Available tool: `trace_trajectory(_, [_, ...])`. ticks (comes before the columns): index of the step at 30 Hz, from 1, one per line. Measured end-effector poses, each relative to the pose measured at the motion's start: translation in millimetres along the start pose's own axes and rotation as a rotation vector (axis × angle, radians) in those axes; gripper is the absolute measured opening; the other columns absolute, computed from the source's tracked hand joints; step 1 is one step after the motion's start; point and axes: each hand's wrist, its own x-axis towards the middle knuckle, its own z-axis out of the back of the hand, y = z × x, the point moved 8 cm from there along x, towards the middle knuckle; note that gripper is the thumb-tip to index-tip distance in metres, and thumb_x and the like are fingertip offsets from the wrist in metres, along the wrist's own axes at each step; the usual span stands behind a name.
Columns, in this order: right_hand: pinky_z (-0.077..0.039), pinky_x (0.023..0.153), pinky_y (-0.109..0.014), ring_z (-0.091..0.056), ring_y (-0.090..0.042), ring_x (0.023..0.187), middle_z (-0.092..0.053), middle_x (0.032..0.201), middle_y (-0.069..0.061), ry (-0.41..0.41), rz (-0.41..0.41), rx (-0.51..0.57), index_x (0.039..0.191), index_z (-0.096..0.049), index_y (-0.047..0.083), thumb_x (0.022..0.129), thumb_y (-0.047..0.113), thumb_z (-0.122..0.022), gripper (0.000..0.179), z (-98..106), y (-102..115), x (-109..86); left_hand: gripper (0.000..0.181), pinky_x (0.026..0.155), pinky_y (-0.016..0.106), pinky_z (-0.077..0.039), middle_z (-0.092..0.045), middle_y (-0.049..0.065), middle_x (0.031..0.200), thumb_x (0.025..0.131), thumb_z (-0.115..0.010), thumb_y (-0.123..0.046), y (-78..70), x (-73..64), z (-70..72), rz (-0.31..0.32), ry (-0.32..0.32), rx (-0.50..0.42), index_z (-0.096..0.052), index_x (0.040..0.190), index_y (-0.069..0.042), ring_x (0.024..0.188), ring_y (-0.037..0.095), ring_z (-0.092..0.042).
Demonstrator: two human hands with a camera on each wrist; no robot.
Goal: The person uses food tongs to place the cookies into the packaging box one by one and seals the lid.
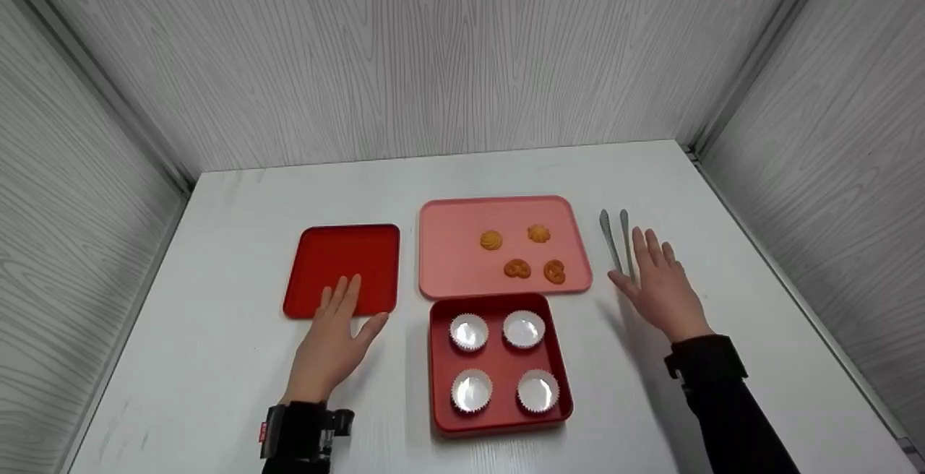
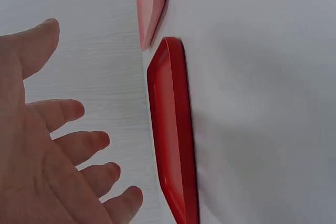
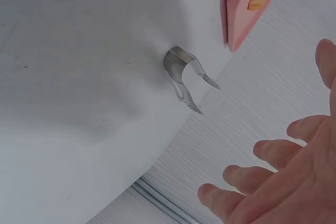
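My left hand (image 1: 329, 347) hovers with straight, spread fingers, overlapping the near edge of the square red tray (image 1: 345, 261) in the head view. The left wrist view shows that tray's raised rim (image 2: 184, 129) beyond the fingers. Over on the right, my right hand (image 1: 666, 293) is likewise held flat and holds nothing. Nearest to it lie metal tongs (image 1: 608, 232), partly covered by the hand in the head view; their bent end (image 3: 176, 61) shows in the right wrist view.
A pink tray (image 1: 452, 250) in the middle bears two round cookies (image 1: 491, 240) and two pretzels (image 1: 517, 268). Closer to me, a deeper red box (image 1: 498, 362) holds several white paper cups (image 1: 471, 391). Grey wood-grain panels (image 1: 433, 62) wall the table at the back and sides.
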Motion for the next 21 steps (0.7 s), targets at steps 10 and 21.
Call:
trace_trajectory(10, [-0.055,0.08,-0.062,-0.066,-0.053,0.102,-0.049,0.144,-0.037,-0.137,0.034,0.023,0.161,-0.021,-0.002,0.104,0.036,-0.059,0.078,15.6,5.9,4.5,0.071,0.116,0.058,-0.037,-0.045,0.01,0.159,0.101,-0.059,-0.05,-19.1,-6.9,-20.4,-0.005,-0.004,-0.265,-0.036,0.161,-0.018,0.147,0.034,-0.041])
trace_trajectory(21, [-0.043,0.041,-0.048,-0.055,-0.032,0.044,-0.064,0.063,-0.022,-0.283,0.043,-0.054,0.143,-0.052,-0.006,0.104,0.032,-0.059,0.055,30.9,2.8,12.5,0.063,0.103,0.051,-0.052,-0.067,0.014,0.135,0.1,-0.062,-0.046,-36.7,-21.2,-33.7,-0.025,-0.013,-0.375,-0.052,0.15,-0.008,0.123,0.03,-0.066])
